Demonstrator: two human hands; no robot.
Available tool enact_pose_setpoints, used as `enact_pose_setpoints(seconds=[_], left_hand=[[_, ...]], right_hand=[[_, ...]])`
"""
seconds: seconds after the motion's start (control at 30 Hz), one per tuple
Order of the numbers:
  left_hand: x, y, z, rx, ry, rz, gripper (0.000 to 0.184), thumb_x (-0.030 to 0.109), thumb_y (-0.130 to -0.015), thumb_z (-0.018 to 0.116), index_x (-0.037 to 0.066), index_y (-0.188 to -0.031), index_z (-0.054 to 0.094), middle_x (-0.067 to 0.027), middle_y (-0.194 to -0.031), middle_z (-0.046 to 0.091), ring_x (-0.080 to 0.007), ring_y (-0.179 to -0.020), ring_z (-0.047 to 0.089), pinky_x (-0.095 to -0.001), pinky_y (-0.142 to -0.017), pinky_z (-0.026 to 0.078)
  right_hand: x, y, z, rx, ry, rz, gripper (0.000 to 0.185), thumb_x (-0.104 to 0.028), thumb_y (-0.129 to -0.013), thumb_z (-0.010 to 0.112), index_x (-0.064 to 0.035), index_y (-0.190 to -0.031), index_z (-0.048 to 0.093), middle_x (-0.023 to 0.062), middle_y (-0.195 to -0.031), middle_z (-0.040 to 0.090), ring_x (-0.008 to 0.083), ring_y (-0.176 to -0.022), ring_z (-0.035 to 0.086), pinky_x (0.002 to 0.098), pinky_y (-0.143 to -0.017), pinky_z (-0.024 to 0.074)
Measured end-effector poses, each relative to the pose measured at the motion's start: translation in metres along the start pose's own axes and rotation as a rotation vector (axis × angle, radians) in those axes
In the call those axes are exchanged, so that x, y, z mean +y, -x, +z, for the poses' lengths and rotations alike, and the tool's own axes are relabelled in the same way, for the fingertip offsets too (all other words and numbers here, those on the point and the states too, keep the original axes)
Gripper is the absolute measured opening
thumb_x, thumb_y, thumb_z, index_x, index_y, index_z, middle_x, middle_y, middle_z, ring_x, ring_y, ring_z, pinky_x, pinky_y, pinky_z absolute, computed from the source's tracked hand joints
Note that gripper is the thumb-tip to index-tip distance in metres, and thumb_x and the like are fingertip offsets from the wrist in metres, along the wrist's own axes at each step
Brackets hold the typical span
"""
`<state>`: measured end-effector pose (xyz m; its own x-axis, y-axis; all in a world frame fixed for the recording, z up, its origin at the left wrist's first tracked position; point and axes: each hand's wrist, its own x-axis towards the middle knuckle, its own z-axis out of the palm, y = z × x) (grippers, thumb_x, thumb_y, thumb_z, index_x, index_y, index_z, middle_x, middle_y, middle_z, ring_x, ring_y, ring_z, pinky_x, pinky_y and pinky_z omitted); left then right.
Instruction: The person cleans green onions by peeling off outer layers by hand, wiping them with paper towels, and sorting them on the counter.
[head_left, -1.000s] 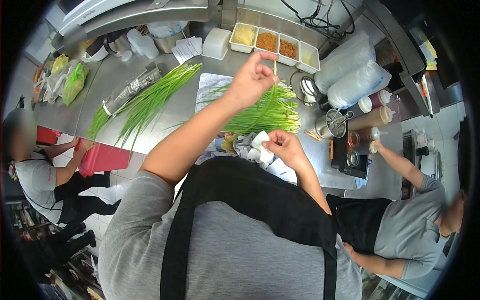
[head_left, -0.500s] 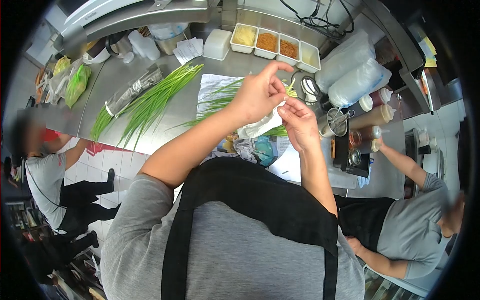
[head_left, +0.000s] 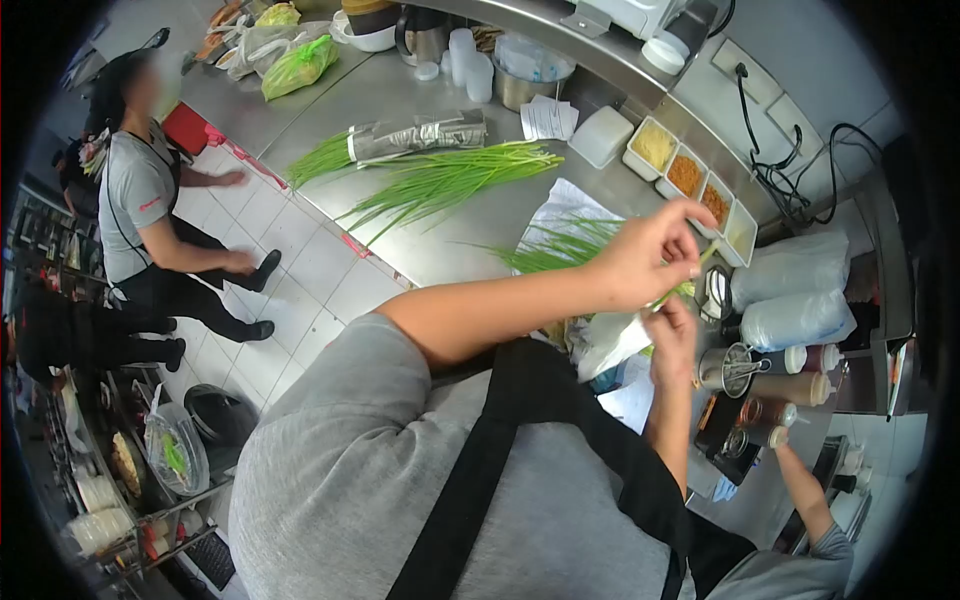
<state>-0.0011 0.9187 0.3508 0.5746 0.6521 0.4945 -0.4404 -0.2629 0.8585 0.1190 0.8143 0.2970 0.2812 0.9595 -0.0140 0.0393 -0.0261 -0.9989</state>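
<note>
Close together over the steel counter, my left hand is above my right hand. A thin green chive stalk shows at the fingertips of my left hand, which are pinched. The fingers of my right hand are pressed together at the lower end of what looks like the same stalk. Under my left wrist, a bunch of chives lies on white paper. A white crumpled sheet or bag hangs beside my right hand; my arm partly hides it.
More chives and a newspaper-wrapped bundle lie leftward. White tubs of chopped ingredients line the back. Plastic bags, sauce bottles and a metal pot stand right. A co-worker is at left; another's arm reaches in.
My view has turned left, so the counter sits further right and tilted. The left co-worker's arms have come down from the counter. My hands stay together, the stalk now showing between them.
</note>
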Motion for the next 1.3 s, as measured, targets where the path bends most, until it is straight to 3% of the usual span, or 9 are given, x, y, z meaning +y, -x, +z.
enact_pose_setpoints(seconds=[0.07,0.27,0.37,0.57,0.7,0.8,0.9,1.07,1.3], left_hand=[[0.017,-0.004,-0.019,0.12,0.097,0.099,0.047,-0.003,-0.079,0.058,0.006,-0.119,0.035,-0.0059,-0.079,0.058,-0.0132,-0.073,0.058,-0.0279,-0.068,0.048],[0.139,-0.006,-0.139,0.318,0.106,0.623,0.033,0.006,-0.089,0.049,0.007,-0.119,0.036,-0.0149,-0.095,0.058,-0.0227,-0.079,0.06,-0.0337,-0.072,0.05],[0.195,0.003,-0.179,0.394,-0.274,0.768,0.02,0.004,-0.09,0.045,0.004,-0.11,0.045,-0.0162,-0.1,0.057,-0.0217,-0.08,0.057,-0.0324,-0.073,0.046],[0.132,0.001,-0.196,0.087,-1.008,0.14,0.012,-0.004,-0.078,0.054,0.001,-0.087,0.061,-0.0077,-0.09,0.059,-0.0193,-0.077,0.056,-0.0275,-0.07,0.045],[0.006,-0.023,-0.231,-0.159,-1.051,-0.027,0.025,-0.003,-0.076,0.057,0.01,-0.096,0.062,-0.0102,-0.103,0.059,-0.0295,-0.093,0.055,-0.0364,-0.08,0.045],[-0.071,-0.023,-0.237,-0.16,-1.364,0.089,0.031,0.001,-0.075,0.06,0.012,-0.103,0.061,-0.0122,-0.117,0.053,-0.032,-0.107,0.049,-0.0388,-0.091,0.041],[-0.093,-0.02,-0.21,-0.195,-1.288,0.022,0.038,0.004,-0.073,0.063,0.015,-0.109,0.059,-0.0133,-0.127,0.045,-0.0341,-0.115,0.042,-0.0398,-0.098,0.036],[-0.113,-0.014,-0.126,-0.363,-1.023,0.163,0.022,0.008,-0.071,0.065,0.011,-0.093,0.061,-0.0078,-0.095,0.06,-0.0287,-0.093,0.054,-0.0377,-0.081,0.044],[-0.139,0.033,0.009,-0.751,-0.793,0.033,0.014,0.013,-0.077,0.061,0.008,-0.091,0.059,-0.0097,-0.092,0.057,-0.0299,-0.092,0.054,-0.0393,-0.08,0.044]], right_hand=[[0.002,0.002,0.015,-0.084,0.025,0.046,0.013,-0.002,-0.072,0.06,-0.008,-0.072,0.048,-0.0068,-0.066,0.046,0.0023,-0.06,0.042,0.0206,-0.053,0.0345],[0.007,0.009,0.024,-0.223,0.367,0.024,0.009,-0.002,-0.072,0.061,-0.0057,-0.079,0.058,-0.0014,-0.07,0.057,0.0071,-0.062,0.051,0.0226,-0.058,0.0421],[0.028,0.016,-0.008,-0.08,-0.026,0.143,0.007,-0.004,-0.076,0.062,-0.0038,-0.082,0.059,-0.0008,-0.072,0.058,0.0075,-0.066,0.053,0.0228,-0.063,0.0429],[0.058,0.06,-0.077,0.301,-0.561,0.105,0.011,-0.007,-0.083,0.058,-0.0015,-0.092,0.059,0.0059,-0.088,0.063,0.0127,-0.081,0.058,0.0269,-0.079,0.0449],[0.059,0.085,-0.091,0.37,-0.665,0.081,0.013,-0.007,-0.084,0.056,-0.0019,-0.096,0.057,0.0076,-0.099,0.061,0.0164,-0.09,0.057,0.0305,-0.086,0.0427],[0.067,0.101,-0.101,0.414,-0.702,0.062,0.022,-0.014,-0.087,0.052,-0.0006,-0.105,0.053,0.0107,-0.103,0.059,0.0216,-0.097,0.057,0.0349,-0.087,0.0438],[0.082,0.129,-0.126,0.524,-0.858,0.123,0.035,-0.024,-0.09,0.046,-0.0009,-0.116,0.049,0.0121,-0.109,0.058,0.0263,-0.101,0.056,0.04,-0.088,0.0449],[0.109,0.161,-0.162,0.454,-1.002,0.022,0.041,-0.031,-0.09,0.044,-0.0033,-0.12,0.049,0.0126,-0.117,0.056,0.0296,-0.109,0.052,0.044,-0.094,0.0408],[0.115,0.145,-0.146,0.533,-0.984,0.026,0.039,-0.031,-0.091,0.045,-0.0086,-0.123,0.045,0.0094,-0.124,0.05,0.0277,-0.114,0.048,0.0433,-0.099,0.0363]])
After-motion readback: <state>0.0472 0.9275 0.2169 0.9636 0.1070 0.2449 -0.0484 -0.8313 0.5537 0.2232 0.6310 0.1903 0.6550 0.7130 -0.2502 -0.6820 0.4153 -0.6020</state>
